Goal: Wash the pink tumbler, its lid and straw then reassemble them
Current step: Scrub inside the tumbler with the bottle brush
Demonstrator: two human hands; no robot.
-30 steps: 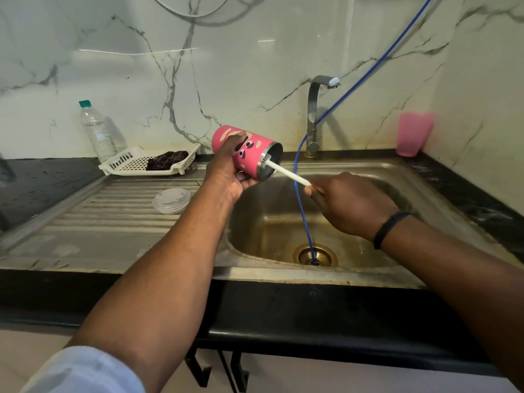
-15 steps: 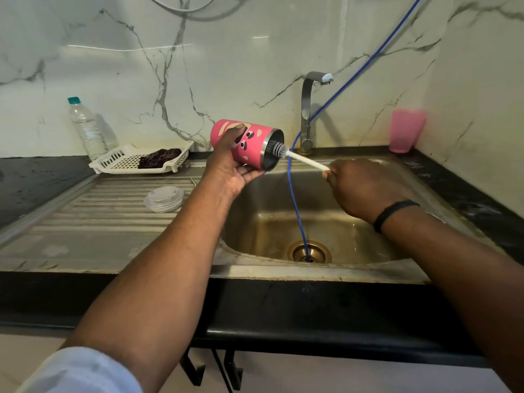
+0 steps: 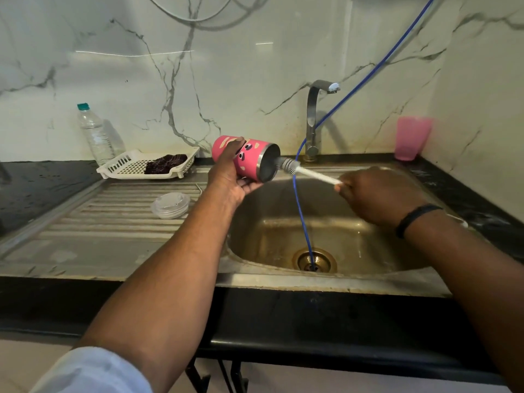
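Note:
My left hand (image 3: 229, 180) grips the pink tumbler (image 3: 249, 158) on its side over the left rim of the sink (image 3: 283, 280), its open mouth turned to the right. My right hand (image 3: 377, 195) holds the white handle of a bottle brush (image 3: 300, 170). The grey bristle head pokes partly out of the tumbler's mouth. The clear lid (image 3: 170, 205) lies flat on the ribbed draining board. A thin metal straw (image 3: 198, 188) lies on the board just behind the lid.
A blue hose (image 3: 302, 219) runs down from the upper right into the drain, in front of the steel tap (image 3: 313, 120). A white basket (image 3: 127, 165) with a dark scrubber and a water bottle (image 3: 95, 134) stand at the back left. A pink cup (image 3: 412, 137) stands in the right corner.
My right hand has drawn the brush out to the right, so the bristle head now shows outside the tumbler's mouth. My left hand still holds the tumbler, its mouth now turned further to the right.

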